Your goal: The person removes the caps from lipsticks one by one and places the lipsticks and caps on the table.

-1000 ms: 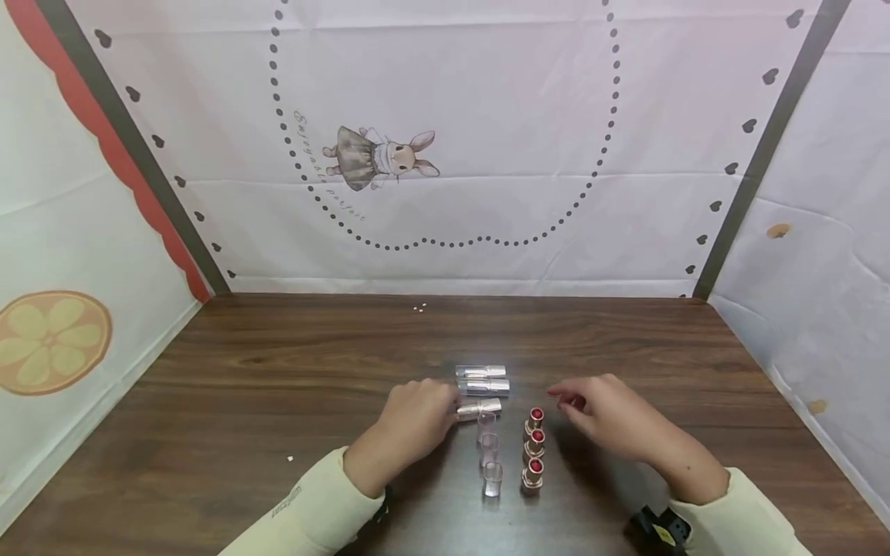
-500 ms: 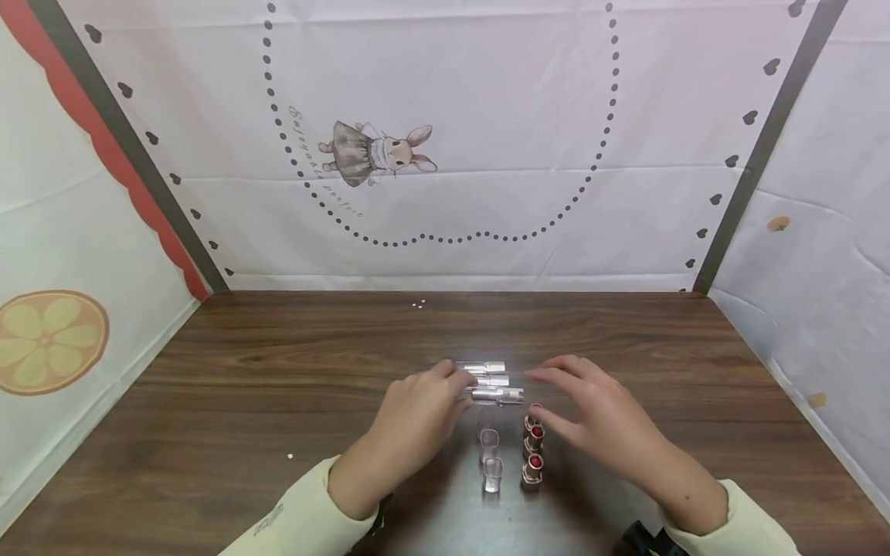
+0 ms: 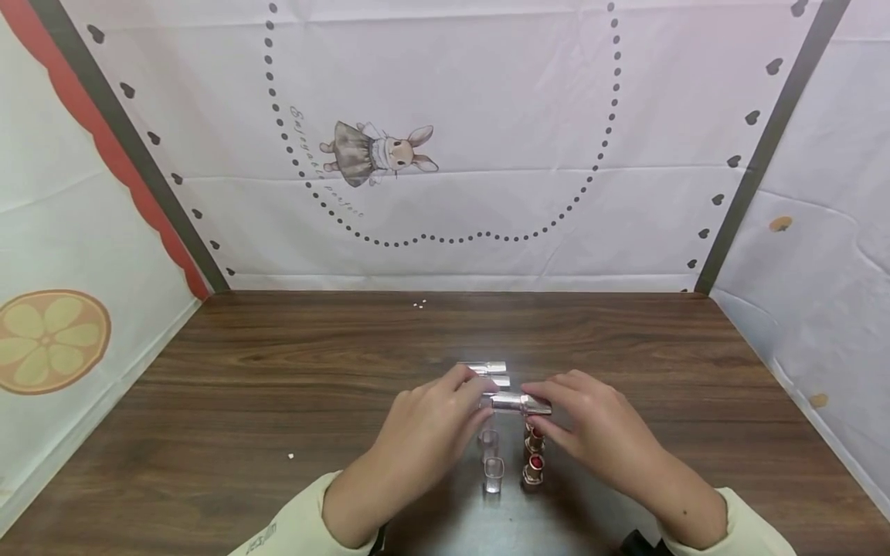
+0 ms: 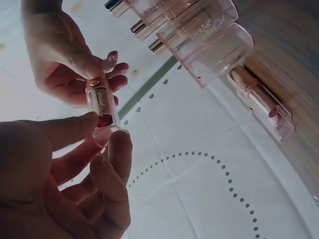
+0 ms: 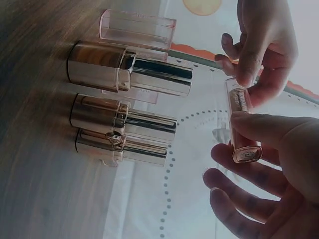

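Note:
My left hand (image 3: 427, 421) and right hand (image 3: 591, 413) hold one capped lipstick (image 3: 511, 402) level above the table. The left fingers pinch its clear cap end, and the right thumb and fingers grip the base. Through the clear cap, the red bullet (image 4: 105, 120) shows in the left wrist view. Below the hands stand several clear caps (image 3: 493, 475) in a row. Beside them are three uncapped lipsticks (image 3: 533, 469), upright, with red tips; the right wrist view shows their shiny bases (image 5: 97, 67). Behind the left fingers lie two capped lipsticks (image 3: 497, 367), partly hidden.
The brown wood-grain table (image 3: 278, 386) meets a white printed cloth (image 3: 487, 139) at the back. Similar cloth rises along both sides. Small white specks (image 3: 419, 305) lie near the far edge, and another white speck (image 3: 290, 455) lies at the left.
The left hand has lifted the nearest lying lipstick and carried it rightward over the upright caps. The right hand has moved left and taken hold of its base end.

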### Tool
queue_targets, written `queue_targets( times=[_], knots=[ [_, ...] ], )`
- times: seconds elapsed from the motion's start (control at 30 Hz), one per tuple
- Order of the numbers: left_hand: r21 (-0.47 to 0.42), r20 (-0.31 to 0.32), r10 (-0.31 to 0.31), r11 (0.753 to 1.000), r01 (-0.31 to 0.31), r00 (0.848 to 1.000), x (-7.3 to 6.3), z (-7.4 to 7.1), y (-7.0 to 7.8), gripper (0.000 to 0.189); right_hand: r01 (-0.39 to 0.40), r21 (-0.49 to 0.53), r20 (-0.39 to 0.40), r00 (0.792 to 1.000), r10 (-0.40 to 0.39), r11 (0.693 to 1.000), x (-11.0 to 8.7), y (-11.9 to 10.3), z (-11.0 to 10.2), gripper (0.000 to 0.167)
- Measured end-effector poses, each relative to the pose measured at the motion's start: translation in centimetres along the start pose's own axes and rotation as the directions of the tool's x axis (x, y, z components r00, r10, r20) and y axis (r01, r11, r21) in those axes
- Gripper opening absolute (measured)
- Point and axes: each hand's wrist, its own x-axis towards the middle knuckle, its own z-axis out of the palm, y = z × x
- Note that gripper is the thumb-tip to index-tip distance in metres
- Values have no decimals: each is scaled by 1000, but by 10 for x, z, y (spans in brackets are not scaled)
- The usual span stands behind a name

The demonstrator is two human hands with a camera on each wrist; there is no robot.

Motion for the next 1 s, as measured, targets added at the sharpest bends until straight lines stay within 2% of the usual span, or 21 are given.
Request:
queue_targets(
  times=[0.17,0.3,0.43,0.63,1.0],
  knots=[
    [23,12,-5,1000,4,1000,1,1,2,30,47,13,-43,998,-46,999,0,-1,0,36],
    [23,20,28,999,-29,999,0,2,4,34,102,56,-70,993,-98,993,-1,-3,0,37],
    [13,24,53,999,-53,998,-1,2,5,30,132,79,-78,989,-126,988,-1,-6,-1,37],
    [10,14,70,997,-70,997,-1,2,5,25,131,72,-68,990,-126,989,-1,-9,-3,35],
    [-34,49,89,996,-88,995,0,-1,3,26,110,85,-31,994,-107,990,-2,-9,-5,38]
  ],
)
